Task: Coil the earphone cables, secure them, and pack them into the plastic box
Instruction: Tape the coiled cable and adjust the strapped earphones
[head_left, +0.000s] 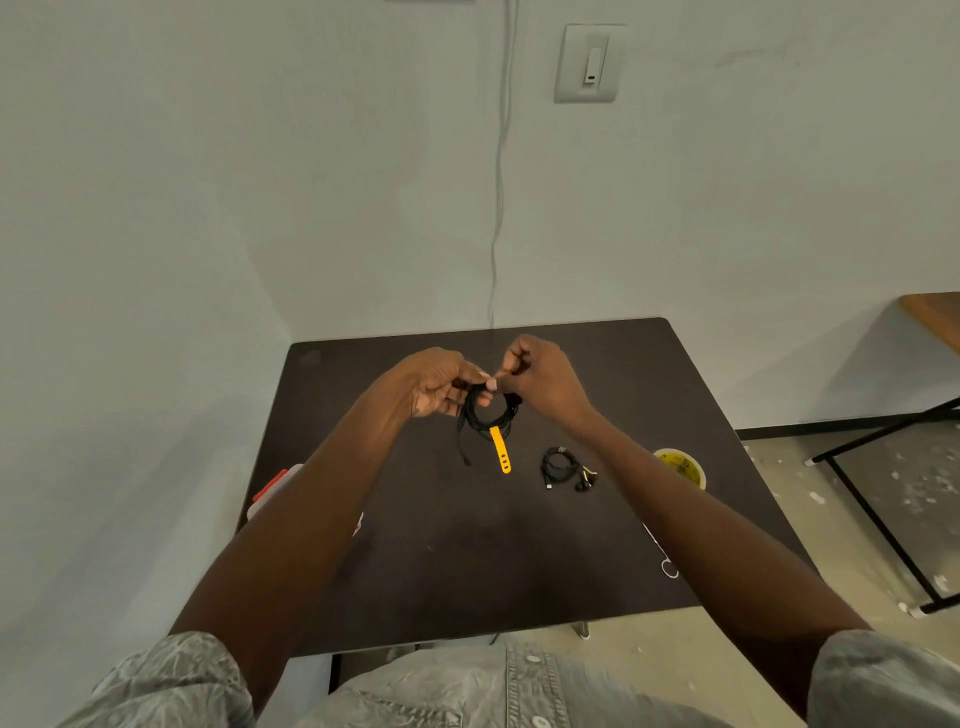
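— Hands first: what are they doing?
— Left hand (439, 384) and right hand (540, 379) are raised over the dark table (415, 561), fingers curled, together pinching the top of a coiled black earphone cable (488, 415). A yellow strap (501, 449) hangs from the coil, and a loose cable end dangles beside it.
— Anything else on the table?
— A second coiled earphone set (563, 467) lies right of the strap, well apart from the hands. Farther right sits a yellow lid (683, 465) with dark print too blurred to read. At the table's left edge, mostly hidden behind the left forearm, is a clear plastic box (272, 491) with red trim.
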